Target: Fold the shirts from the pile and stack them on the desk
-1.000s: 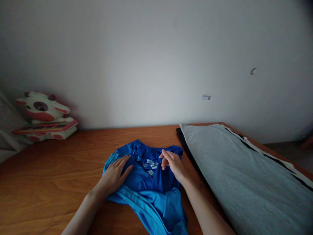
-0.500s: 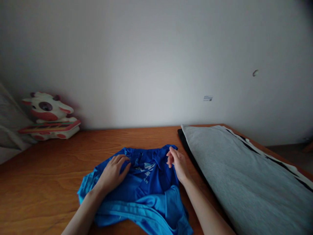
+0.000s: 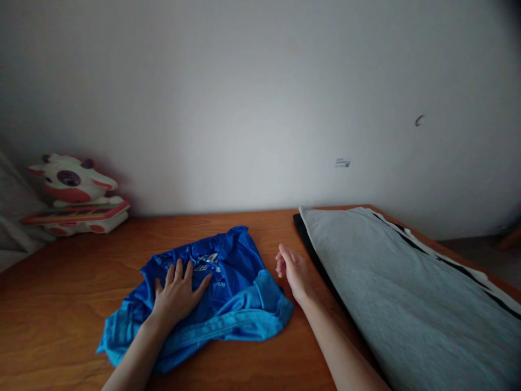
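A crumpled, shiny blue garment [image 3: 240,266] with white lettering and a lighter blue band lies on the wooden table [image 3: 260,364]. My left hand [image 3: 177,293] presses flat on its left part, fingers spread and covering some of the print. To the right of the cloth, my right hand [image 3: 293,271] hovers apart from it with loosely curled fingers. Nothing shows in that hand.
A grey cloth [image 3: 391,277] with a black edge and white-and-black trim is spread along the table's right side. At the back left stands a cow-shaped toy keyboard [image 3: 79,195]. The pale wall [image 3: 244,108] rises behind the table.
The blue garment has shifted and turned to the left, away from my right hand. My left hand has moved slightly left and down, its fingers now spread. My right hand has barely moved.
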A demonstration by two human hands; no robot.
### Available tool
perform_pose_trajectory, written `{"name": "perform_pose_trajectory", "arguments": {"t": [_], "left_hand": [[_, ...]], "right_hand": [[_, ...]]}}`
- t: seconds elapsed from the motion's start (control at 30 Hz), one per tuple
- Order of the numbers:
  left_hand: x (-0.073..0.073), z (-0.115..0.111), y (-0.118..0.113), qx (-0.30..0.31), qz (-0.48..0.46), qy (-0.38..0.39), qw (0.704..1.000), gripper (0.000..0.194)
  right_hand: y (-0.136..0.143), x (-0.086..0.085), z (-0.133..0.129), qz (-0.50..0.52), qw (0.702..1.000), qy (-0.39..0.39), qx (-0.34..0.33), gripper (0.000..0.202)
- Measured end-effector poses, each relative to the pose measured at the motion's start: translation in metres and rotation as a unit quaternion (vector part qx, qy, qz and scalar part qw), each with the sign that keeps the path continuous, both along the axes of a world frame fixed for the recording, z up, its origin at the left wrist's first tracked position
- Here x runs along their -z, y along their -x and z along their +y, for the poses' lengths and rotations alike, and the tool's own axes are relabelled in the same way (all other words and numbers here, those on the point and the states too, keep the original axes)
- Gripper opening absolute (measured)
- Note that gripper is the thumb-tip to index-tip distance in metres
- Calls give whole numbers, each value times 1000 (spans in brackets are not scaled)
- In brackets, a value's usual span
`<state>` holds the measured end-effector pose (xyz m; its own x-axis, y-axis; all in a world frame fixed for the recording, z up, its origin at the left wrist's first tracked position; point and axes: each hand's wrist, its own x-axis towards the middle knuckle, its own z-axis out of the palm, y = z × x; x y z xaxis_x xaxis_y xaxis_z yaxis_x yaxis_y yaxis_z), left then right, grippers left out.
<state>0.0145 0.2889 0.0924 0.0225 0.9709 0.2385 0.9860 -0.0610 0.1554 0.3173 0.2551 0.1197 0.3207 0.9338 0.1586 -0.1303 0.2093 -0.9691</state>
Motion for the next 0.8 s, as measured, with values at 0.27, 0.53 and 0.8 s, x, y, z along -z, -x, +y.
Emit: {"name": "perform_pose_trajectory", "arguments": {"t": [0.27,0.53,0.8], "left_hand": [[-23,-3,-17,158,11,-114,981,43],[-11,-4,-21,212,-37,-42,976,51],[-11,-4,-20,234,-27,-62,970,45]], "right_hand": [[4,18,-4,-280,957,-79,18,34],[0,4,-6,-130,984,5,-120,33],[-20,-12,-12,156,931,-17,-331,59]]}}
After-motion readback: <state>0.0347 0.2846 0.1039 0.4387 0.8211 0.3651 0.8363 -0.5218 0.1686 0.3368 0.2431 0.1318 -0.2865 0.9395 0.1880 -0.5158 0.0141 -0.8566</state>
